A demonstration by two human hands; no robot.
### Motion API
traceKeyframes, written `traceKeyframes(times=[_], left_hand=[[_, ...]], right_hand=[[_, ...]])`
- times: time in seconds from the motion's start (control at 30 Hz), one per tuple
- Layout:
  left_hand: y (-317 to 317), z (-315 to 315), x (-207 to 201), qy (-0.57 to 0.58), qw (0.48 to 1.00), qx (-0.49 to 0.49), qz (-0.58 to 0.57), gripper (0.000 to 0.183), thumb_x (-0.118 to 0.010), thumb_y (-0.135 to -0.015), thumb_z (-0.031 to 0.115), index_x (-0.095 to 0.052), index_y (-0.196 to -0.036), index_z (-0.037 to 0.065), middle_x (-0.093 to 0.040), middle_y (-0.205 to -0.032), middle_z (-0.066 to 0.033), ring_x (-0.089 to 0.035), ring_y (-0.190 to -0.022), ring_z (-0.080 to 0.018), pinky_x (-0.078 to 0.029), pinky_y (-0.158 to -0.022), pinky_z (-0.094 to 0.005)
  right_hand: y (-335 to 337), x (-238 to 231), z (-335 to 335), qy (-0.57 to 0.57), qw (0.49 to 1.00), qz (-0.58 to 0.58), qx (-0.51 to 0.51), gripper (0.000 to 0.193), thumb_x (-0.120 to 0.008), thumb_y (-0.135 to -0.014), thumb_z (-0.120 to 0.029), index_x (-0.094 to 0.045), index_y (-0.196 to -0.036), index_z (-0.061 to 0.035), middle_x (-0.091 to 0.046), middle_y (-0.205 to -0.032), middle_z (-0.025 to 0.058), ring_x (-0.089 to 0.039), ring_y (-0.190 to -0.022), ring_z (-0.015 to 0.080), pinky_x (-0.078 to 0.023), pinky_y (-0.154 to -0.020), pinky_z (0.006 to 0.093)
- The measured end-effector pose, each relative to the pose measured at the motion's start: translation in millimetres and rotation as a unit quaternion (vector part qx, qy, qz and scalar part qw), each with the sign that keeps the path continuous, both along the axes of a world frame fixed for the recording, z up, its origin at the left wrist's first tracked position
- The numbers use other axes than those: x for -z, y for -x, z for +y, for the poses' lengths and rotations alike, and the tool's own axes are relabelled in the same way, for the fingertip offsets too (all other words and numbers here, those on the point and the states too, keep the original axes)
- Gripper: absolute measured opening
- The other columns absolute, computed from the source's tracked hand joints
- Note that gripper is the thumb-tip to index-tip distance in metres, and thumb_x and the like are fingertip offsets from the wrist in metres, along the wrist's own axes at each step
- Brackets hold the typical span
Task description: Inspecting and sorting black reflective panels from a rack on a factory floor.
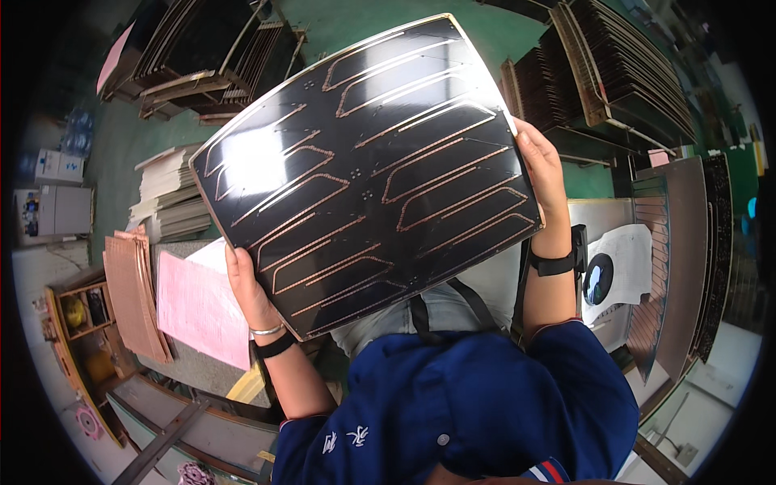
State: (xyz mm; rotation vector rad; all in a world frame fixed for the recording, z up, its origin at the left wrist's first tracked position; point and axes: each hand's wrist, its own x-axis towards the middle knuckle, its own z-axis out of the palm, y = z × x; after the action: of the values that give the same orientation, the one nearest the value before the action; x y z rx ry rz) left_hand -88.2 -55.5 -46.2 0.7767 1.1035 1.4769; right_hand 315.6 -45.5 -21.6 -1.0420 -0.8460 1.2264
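A large glossy black circuit board panel (361, 187) is held up, tilted, in front of me. Rows of copper-coloured track outlines run across it, and two bright reflections shine on its surface. My left hand (252, 293) grips the lower left edge, thumb on the face and the other fingers mostly hidden behind. On the opposite side, my right hand (543, 174) holds the right edge in the same way. A black band circles each wrist.
Racks of upright dark panels stand at the back left (198, 52) and back right (618, 73). Left of me are pale stacked sheets (166, 190), copper-coloured sheets (133, 295) and a pink sheet (202, 303). At right, a round black-rimmed object (598, 279) lies on white paper (634, 259).
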Motion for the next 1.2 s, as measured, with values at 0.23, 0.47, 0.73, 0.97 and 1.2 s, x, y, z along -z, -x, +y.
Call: traceKeyframes(times=[0.23, 0.47, 0.73, 0.97, 1.2], left_hand=[[3, -4, -5, -0.048, 0.998, 0.007, 0.04, 0.044, -0.045, -0.097, 0.024, -0.039, -0.132, 0.0, -0.05, -0.126, -0.0096, -0.051, -0.11, -0.0178, -0.04, -0.095, -0.0301], [1, 0, -20, -0.117, 0.993, 0.015, 0.007, 0.045, -0.044, -0.097, 0.025, -0.036, -0.134, 0.001, -0.047, -0.13, -0.0103, -0.048, -0.115, -0.0212, -0.036, -0.1, -0.0347], [-20, 7, -28, -0.244, 0.951, 0.068, 0.18, 0.034, -0.043, -0.092, 0.008, -0.043, -0.126, 0.005, -0.021, -0.148, -0.0119, -0.038, -0.128, -0.0229, -0.038, -0.102, -0.0336], [-31, -6, -33, -0.055, 0.994, 0.086, -0.026, 0.046, -0.055, -0.086, -0.001, -0.041, -0.129, 0.004, -0.052, -0.122, -0.0179, -0.057, -0.107, -0.0244, -0.05, -0.089, -0.0361], [-37, 1, -25, -0.032, 0.968, 0.089, -0.233, 0.038, -0.041, -0.094, 0.009, -0.038, -0.132, 0.005, -0.049, -0.127, -0.0165, -0.054, -0.112, -0.0255, -0.048, -0.094, -0.0395]], right_hand=[[-2, -4, -5, -0.012, 1.0, 0.003, -0.004, 0.036, -0.048, -0.094, -0.015, -0.05, -0.123, 0.0053, -0.06, -0.113, 0.0099, -0.057, -0.1, 0.0133, -0.044, -0.088, 0.0245], [-10, 1, 0, -0.055, 0.997, -0.046, 0.019, 0.027, -0.053, -0.092, -0.011, -0.052, -0.117, -0.0004, -0.058, -0.107, 0.0039, -0.053, -0.099, 0.0112, -0.04, -0.089, 0.0248], [-29, 68, 46, -0.227, 0.939, 0.259, 0.012, 0.012, -0.051, -0.09, -0.006, -0.056, -0.1, -0.0092, -0.042, -0.137, 0.0097, -0.044, -0.122, 0.0202, -0.037, -0.103, 0.0347], [-11, 62, 32, -0.168, 0.89, 0.421, -0.045, 0.014, -0.05, -0.091, -0.01, -0.055, -0.104, -0.0092, -0.043, -0.135, 0.0096, -0.045, -0.121, 0.0207, -0.037, -0.102, 0.0352], [-13, 58, 29, -0.175, 0.887, 0.425, -0.03, 0.017, -0.049, -0.092, -0.013, -0.055, -0.107, -0.0093, -0.045, -0.133, 0.0095, -0.046, -0.12, 0.0212, -0.037, -0.102, 0.0357]])
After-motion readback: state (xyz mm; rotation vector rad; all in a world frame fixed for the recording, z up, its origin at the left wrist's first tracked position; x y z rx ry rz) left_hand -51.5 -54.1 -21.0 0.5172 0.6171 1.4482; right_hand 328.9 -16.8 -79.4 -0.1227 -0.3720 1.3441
